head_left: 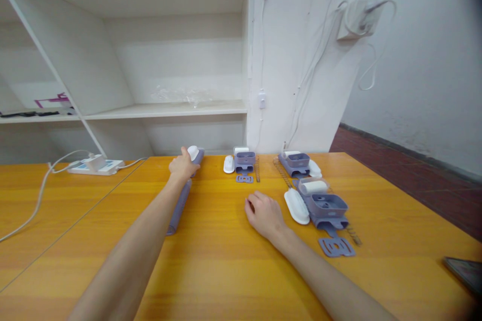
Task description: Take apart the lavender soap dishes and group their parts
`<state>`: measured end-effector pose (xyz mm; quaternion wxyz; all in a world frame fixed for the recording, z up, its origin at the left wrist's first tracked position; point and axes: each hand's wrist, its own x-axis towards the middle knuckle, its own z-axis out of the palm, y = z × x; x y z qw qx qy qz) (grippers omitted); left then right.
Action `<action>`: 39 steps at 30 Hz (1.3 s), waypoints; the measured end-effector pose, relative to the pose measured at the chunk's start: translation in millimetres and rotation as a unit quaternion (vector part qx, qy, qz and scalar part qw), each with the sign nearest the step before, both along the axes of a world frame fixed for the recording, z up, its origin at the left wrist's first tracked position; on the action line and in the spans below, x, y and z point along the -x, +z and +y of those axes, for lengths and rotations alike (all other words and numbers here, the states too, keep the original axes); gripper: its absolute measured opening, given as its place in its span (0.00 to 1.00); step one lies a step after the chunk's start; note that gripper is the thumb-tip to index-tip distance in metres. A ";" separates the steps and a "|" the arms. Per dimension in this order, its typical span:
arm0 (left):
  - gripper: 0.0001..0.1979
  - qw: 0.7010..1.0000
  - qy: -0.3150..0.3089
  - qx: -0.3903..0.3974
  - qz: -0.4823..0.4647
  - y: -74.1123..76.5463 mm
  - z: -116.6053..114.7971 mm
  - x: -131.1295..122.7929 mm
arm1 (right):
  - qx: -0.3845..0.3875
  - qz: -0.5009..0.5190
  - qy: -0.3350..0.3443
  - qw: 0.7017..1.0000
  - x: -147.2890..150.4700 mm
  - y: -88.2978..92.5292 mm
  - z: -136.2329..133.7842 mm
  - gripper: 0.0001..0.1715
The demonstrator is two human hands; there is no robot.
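Observation:
My left hand [181, 164] reaches to the back of the table, its fingers closed around a grey-purple plastic case [199, 156] with a rounded white part [193, 152] on it. Part of that case is hidden behind the hand. Another long grey-purple case [178, 209] lies nearer, partly behind my left forearm. My right hand [265, 213] rests on the tabletop with its fingers curled in, nothing visible in them. Close to its right lie a white oval cover [297, 206] and a grey-purple housing [328, 205] with a slotted flat plate [337, 247] in front.
Similar parts stand in a small set [245, 158] at the back middle and another [298, 161] at the back right, with metal springs [257, 168] beside them. A power strip [96, 164] with cables sits back left. A dark flat object [465, 272] lies at the right edge.

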<state>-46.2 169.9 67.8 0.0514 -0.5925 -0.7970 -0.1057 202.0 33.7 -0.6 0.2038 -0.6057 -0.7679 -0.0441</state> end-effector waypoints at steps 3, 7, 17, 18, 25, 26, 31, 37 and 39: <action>0.40 1.000 -0.015 -0.018 0.018 11.2 -10.1 -5.5 | -0.001 0.006 0.000 1.000 -0.4 -0.7 0.3 0.14; 0.38 0.997 -0.044 -0.048 0.044 25.2 -38.5 -15.7 | -0.012 0.021 0.005 1.000 -1.1 -2.1 1.1 0.14; 0.35 0.989 -0.149 -0.017 0.014 26.5 -139.8 -43.8 | -0.071 0.099 -0.014 0.992 -4.6 -1.4 1.4 0.14; 0.35 0.984 -0.175 -0.019 0.002 22.4 -147.7 -45.7 | -0.088 0.116 -0.016 0.989 -5.4 0.4 0.7 0.15; 0.37 0.938 -0.334 0.003 -0.092 -18.0 -171.6 -51.6 | -0.125 0.199 0.058 0.970 -14.3 4.6 -6.0 0.22; 0.38 0.929 -0.355 0.007 -0.107 -22.8 -170.5 -50.8 | -0.105 0.197 0.071 0.972 -16.3 3.0 -7.5 0.22; 0.41 0.878 -0.427 0.013 -0.215 -36.6 -157.4 -42.3 | -0.006 0.182 0.114 0.977 -27.1 -1.9 -16.9 0.22; 0.44 0.834 -0.466 0.018 -0.295 -44.8 -149.3 -33.6 | 0.002 0.132 0.117 0.984 -36.0 5.6 -20.8 0.32; 0.43 0.832 -0.469 0.021 -0.295 -47.0 -149.6 -31.9 | 0.013 0.134 0.126 0.983 -37.4 5.8 -20.8 0.36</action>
